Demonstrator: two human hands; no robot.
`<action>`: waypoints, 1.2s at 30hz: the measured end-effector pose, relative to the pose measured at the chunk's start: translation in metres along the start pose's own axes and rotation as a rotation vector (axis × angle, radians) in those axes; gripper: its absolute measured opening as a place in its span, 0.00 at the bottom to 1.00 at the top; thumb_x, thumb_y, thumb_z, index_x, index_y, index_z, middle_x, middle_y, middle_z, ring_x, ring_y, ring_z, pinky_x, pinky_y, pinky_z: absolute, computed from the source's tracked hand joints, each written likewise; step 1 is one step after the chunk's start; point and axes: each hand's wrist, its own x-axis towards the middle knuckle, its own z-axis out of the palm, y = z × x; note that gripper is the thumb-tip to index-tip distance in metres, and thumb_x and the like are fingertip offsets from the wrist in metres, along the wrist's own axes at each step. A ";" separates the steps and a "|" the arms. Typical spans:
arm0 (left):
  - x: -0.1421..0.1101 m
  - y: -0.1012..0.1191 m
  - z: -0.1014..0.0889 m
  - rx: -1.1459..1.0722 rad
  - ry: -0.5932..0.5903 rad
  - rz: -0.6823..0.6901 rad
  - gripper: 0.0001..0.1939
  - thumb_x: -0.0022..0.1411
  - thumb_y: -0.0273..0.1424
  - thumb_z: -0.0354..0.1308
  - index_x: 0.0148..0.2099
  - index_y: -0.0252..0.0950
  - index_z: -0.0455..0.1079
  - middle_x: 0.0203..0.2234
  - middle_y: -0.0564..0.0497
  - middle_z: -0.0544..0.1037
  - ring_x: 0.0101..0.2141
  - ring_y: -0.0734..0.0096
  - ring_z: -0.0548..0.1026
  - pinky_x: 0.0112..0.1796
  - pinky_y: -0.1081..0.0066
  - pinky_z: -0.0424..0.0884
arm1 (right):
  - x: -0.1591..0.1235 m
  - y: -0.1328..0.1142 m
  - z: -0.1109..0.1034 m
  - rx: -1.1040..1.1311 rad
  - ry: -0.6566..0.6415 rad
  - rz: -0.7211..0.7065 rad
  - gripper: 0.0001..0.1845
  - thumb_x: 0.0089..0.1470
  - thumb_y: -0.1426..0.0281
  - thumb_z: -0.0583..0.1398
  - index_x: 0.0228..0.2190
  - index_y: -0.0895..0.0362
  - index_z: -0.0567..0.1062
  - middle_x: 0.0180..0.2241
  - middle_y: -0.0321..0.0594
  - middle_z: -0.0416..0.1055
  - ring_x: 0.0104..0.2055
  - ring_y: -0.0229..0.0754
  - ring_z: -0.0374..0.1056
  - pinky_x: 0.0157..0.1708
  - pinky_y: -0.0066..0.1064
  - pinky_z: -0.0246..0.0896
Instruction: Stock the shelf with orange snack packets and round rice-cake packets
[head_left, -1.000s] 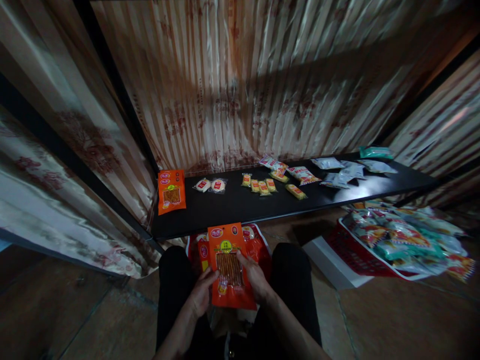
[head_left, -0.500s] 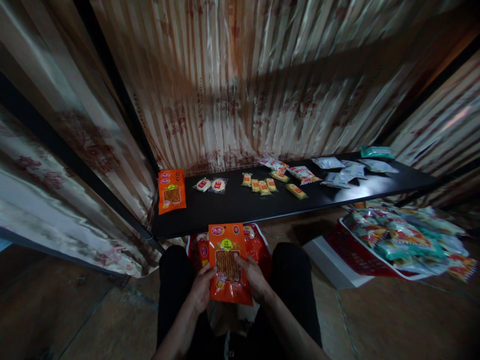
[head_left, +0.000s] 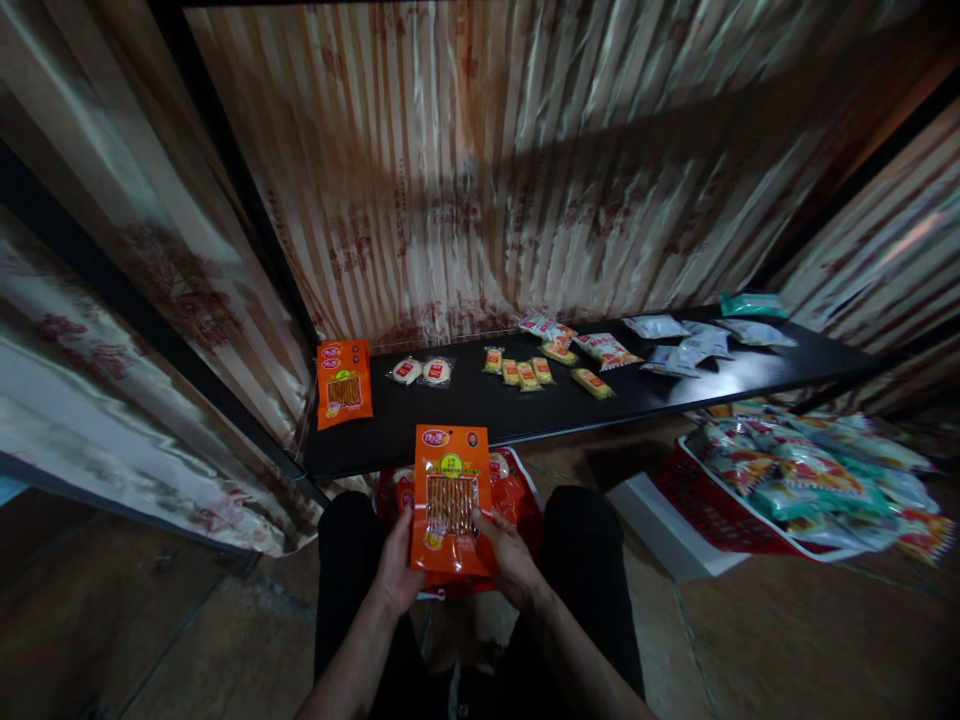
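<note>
At the left side we are seeing a patterned curtain (head_left: 142, 300) hanging, and a dark post (head_left: 262, 235) is slanting before it. To the right of this post, a black shelf (head_left: 420, 430) is stretching across the scene. On its left end, orange packaging (head_left: 344, 385) is lying, with two logos showing one above the other. Just to the right, two round white packets (head_left: 421, 371) are lying side by side.

Nearer to us, our left hand (head_left: 399, 570) is gripping the lower left side of an orange bag (head_left: 450, 505). We are holding this bag between our knees, its printed front facing us, over a red basket with white rim (head_left: 531, 478), which it is partly hiding. Our right hand (head_left: 508, 560) is clamping the lower right side, and its thumb is pressing on the front.

On the middle of the shelf, small yellow packets (head_left: 528, 376) are lying in a loose group, and white-and-red bags (head_left: 609, 350) are resting near them. Farther right, pale silvery packets (head_left: 655, 326) are lying, and a green packet (head_left: 754, 304) is resting at the far right. Nearer on the right, a white box (head_left: 664, 525) is standing beside another red basket (head_left: 694, 500), which many packets (head_left: 817, 470) are filling above its rim.
</note>
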 end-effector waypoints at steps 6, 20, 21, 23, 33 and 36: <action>-0.013 -0.016 0.013 0.101 -0.228 -0.197 0.24 0.58 0.43 0.53 0.47 0.28 0.70 0.42 0.36 0.77 0.43 0.51 0.74 0.48 0.52 0.63 | 0.003 -0.006 0.014 0.020 0.020 0.041 0.19 0.37 0.57 0.67 0.30 0.54 0.74 0.28 0.39 0.77 0.32 0.48 0.74 0.33 0.36 0.68; -0.002 0.003 0.026 0.057 -0.106 -0.085 0.27 0.58 0.42 0.56 0.57 0.36 0.61 0.41 0.42 0.76 0.37 0.63 0.74 0.43 0.64 0.65 | 0.022 -0.016 0.034 0.032 -0.039 -0.027 0.18 0.36 0.59 0.69 0.29 0.55 0.75 0.27 0.36 0.77 0.31 0.45 0.73 0.36 0.35 0.67; -0.002 0.005 0.027 0.055 -0.140 -0.094 0.28 0.58 0.42 0.56 0.58 0.36 0.60 0.44 0.41 0.75 0.40 0.60 0.74 0.46 0.62 0.64 | 0.023 -0.016 0.033 0.021 -0.028 -0.031 0.18 0.36 0.59 0.69 0.29 0.55 0.75 0.28 0.36 0.77 0.32 0.45 0.73 0.36 0.35 0.66; -0.001 0.007 0.029 0.053 -0.202 -0.131 0.30 0.57 0.43 0.56 0.59 0.36 0.59 0.46 0.39 0.74 0.43 0.55 0.74 0.49 0.56 0.62 | 0.026 -0.017 0.033 0.013 -0.030 -0.033 0.18 0.37 0.59 0.69 0.29 0.56 0.75 0.28 0.37 0.77 0.32 0.44 0.73 0.37 0.34 0.66; 0.013 0.032 0.018 0.099 -0.124 -0.152 0.18 0.58 0.39 0.55 0.47 0.33 0.69 0.40 0.41 0.78 0.41 0.56 0.75 0.45 0.57 0.67 | 0.039 -0.025 0.045 0.042 -0.064 -0.001 0.15 0.36 0.60 0.69 0.26 0.53 0.74 0.28 0.37 0.77 0.39 0.48 0.72 0.39 0.37 0.66; 0.017 0.050 0.022 0.097 -0.051 -0.071 0.14 0.58 0.37 0.56 0.42 0.31 0.71 0.37 0.42 0.78 0.43 0.56 0.74 0.46 0.59 0.67 | 0.047 -0.024 0.049 0.019 -0.053 -0.003 0.15 0.35 0.59 0.69 0.26 0.53 0.75 0.28 0.36 0.77 0.37 0.47 0.73 0.38 0.37 0.66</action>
